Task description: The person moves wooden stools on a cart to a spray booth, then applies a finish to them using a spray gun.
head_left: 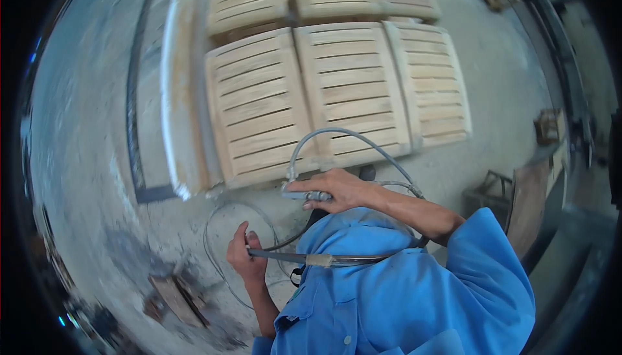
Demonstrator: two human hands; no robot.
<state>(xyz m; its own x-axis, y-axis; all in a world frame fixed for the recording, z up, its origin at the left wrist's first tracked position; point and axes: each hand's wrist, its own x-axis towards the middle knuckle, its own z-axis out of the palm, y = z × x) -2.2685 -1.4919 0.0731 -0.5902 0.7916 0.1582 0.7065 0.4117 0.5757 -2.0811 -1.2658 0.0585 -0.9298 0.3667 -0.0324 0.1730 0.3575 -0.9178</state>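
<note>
My right hand (342,189) is closed around a small grey metal spray gun (308,195), whose finer details are blurred. From its front end a grey hose (353,133) arches up and back over my right forearm. My left hand (243,254), lower and to the left, grips a dark hose (278,254) that crosses in front of my body, with a band of pale tape (319,260) round it. Just beyond my right hand lie several slatted wooden panels (353,89) in two rows, light in colour and side by side.
A long pale board (178,95) and a dark frame (134,115) lie left of the panels. Loops of thin hose (207,238) trail on the concrete floor (84,128). A wooden block (178,300) sits lower left; a brown board (528,206) leans at the right.
</note>
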